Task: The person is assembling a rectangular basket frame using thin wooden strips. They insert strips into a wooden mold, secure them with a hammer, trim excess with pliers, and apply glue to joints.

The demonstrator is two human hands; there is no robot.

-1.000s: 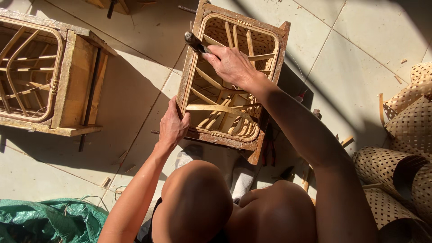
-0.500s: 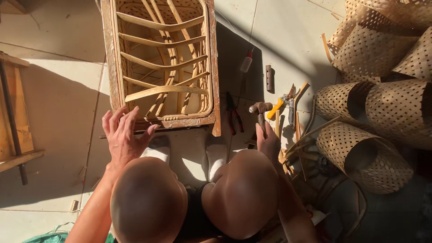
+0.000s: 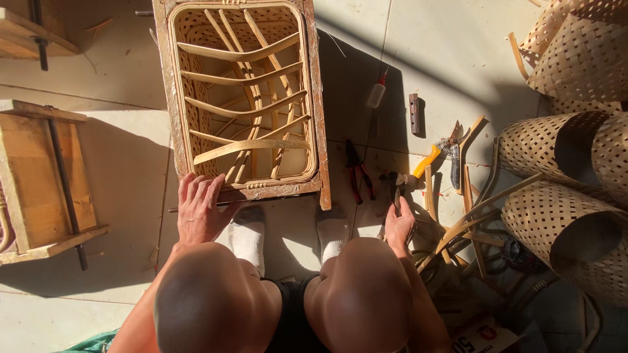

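Observation:
A wooden frame (image 3: 314,98) lies on the floor in front of me, with a woven rattan basket and curved bamboo ribs (image 3: 243,108) fitted inside. My left hand (image 3: 199,210) lies flat on the frame's near edge, fingers spread. Over at the right of my knees, my right hand (image 3: 398,227) is down on the floor, its fingers closed around the handle of a hammer (image 3: 392,182) that lies there. My bare knees and white socks fill the bottom of the view.
Red-handled pliers (image 3: 358,171), yellow-handled shears (image 3: 437,157), a small glue bottle (image 3: 376,95) and a small wood block (image 3: 413,112) lie right of the frame. Bamboo strips (image 3: 472,216) and woven baskets (image 3: 562,147) crowd the right. Another wooden frame (image 3: 39,180) stands at left.
My right hand has left the far end of the frame and dropped to the floor at my right, onto the hammer. My left hand stays on the near edge.

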